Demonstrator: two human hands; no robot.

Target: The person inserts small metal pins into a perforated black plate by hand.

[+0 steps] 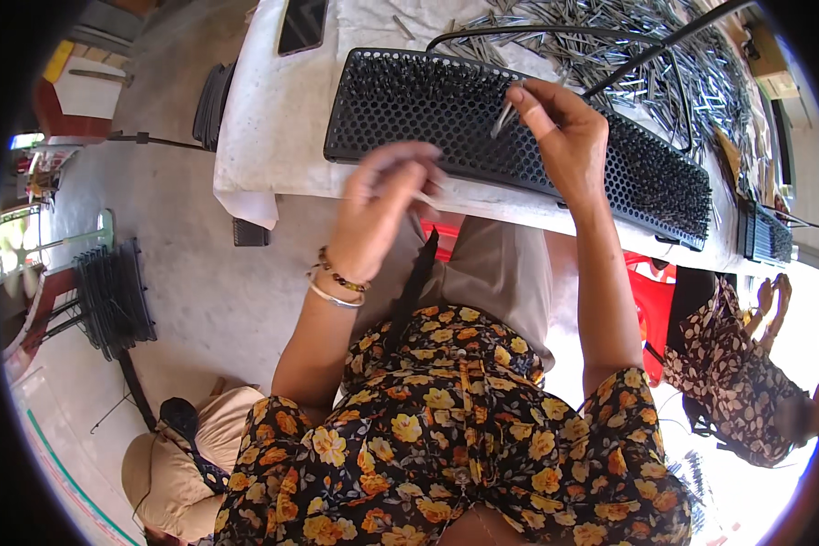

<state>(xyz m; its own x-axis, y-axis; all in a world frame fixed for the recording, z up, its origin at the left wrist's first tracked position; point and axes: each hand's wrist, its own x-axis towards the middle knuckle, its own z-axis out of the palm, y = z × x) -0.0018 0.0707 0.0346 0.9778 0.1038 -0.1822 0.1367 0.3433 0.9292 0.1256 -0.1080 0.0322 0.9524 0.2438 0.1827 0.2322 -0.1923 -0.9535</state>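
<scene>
Metal pins: a few slender, silvery pins [501, 120], held slanting over the middle of the black panel, toward the near edge of the tabletop; whether their lower ends touch the panel, I cannot tell.
Handling: probably light and stiff, smooth enough to slip or roll in a pinch, and unlikely to break.
Where to hold: best near the upper end, by thumb and fingertip, leaving the lower end free.
Right hand: the right hand [571, 136] grips the pins, thumb and forefinger pressed together around their upper ends, the other fingers curled.
Left hand: the left hand [379, 196] is blurred, fingers bent, just off the near edge; something pale shows by them, but whether they grip it I cannot tell.
Black panel: the black panel [400, 123], full of holes and probably rigid, lies along the near edge, with dark bristling bits at its left and right ends.
Loose pile: a heap of similar metal pieces [601, 41] spreads beyond the panel, toward the tabletop's right side.
Tabletop: the tabletop [268, 127] wears a white cloth; a dark phone [302, 25] lies near its left edge.
</scene>
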